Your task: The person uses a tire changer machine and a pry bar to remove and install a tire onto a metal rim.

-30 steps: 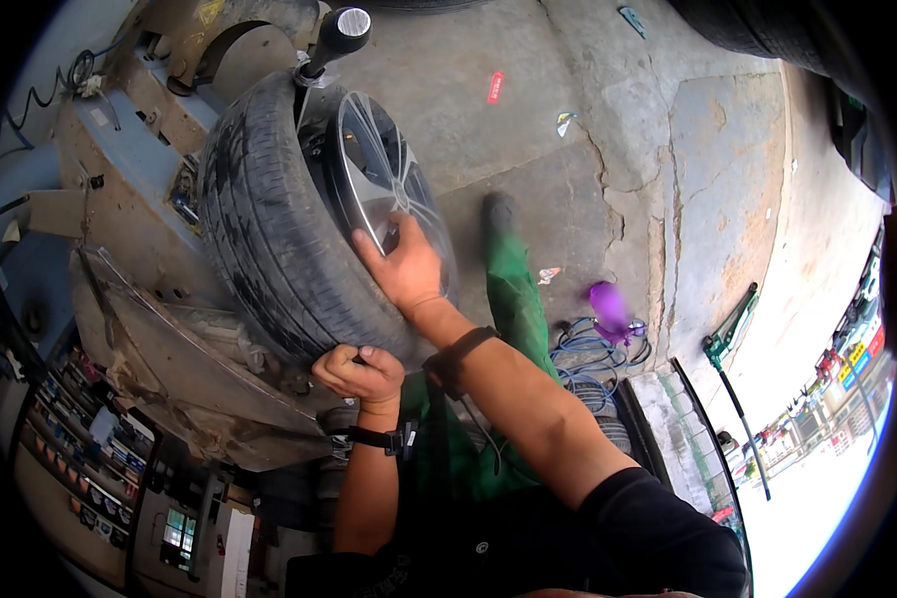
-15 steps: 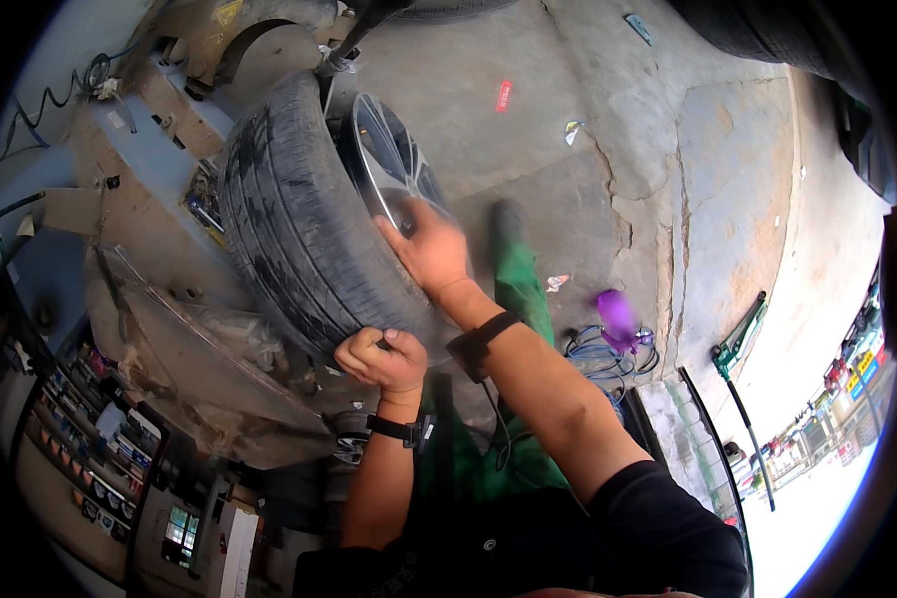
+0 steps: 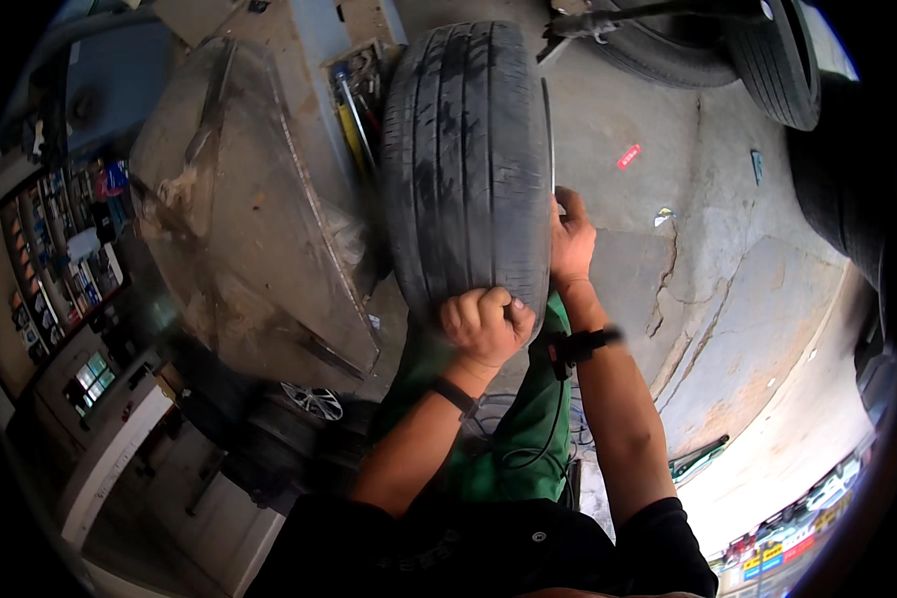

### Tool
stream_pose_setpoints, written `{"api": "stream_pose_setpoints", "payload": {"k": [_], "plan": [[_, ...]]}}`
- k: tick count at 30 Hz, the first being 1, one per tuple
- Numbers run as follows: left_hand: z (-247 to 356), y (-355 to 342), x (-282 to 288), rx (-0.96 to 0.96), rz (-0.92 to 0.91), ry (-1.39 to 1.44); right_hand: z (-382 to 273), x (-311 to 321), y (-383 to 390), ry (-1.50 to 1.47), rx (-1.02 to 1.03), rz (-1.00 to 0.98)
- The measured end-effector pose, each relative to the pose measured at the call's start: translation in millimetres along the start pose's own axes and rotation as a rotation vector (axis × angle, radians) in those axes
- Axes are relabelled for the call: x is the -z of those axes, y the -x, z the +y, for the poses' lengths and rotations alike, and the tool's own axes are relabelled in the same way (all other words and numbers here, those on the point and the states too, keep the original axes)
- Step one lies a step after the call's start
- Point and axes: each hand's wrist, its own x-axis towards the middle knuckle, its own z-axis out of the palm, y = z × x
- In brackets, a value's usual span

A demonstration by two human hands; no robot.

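The tyre (image 3: 468, 169) stands upright in front of the person, with a dusty brown hood (image 3: 254, 219) and some tools (image 3: 352, 120) to its left, and a red slip (image 3: 629, 156) to its right on the grey floor (image 3: 613, 289). The left grip (image 3: 483, 327) is folded closed against the tyre's near tread. The right grip (image 3: 573, 239) is at the tyre's right side, fingers bent; partly hidden fingertips make it impossible to tell whether it clasps anything.

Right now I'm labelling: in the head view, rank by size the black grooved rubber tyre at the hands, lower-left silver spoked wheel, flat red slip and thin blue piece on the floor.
1. Black grooved rubber tyre
2. Silver spoked wheel
Flat red slip and thin blue piece: too alike to rank.
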Motion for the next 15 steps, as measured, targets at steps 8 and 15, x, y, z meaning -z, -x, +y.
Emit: {"api": "stream_pose_setpoints", "payload": {"k": [8,15], "plan": [[22,-7,-6,0.049,0.011,0.085,8,20,-13,-0.011,0.183,-0.034],[29,-10,-8,0.021,-0.002,0.120,6,43,-26,-0.014,0.177,0.048]]}}
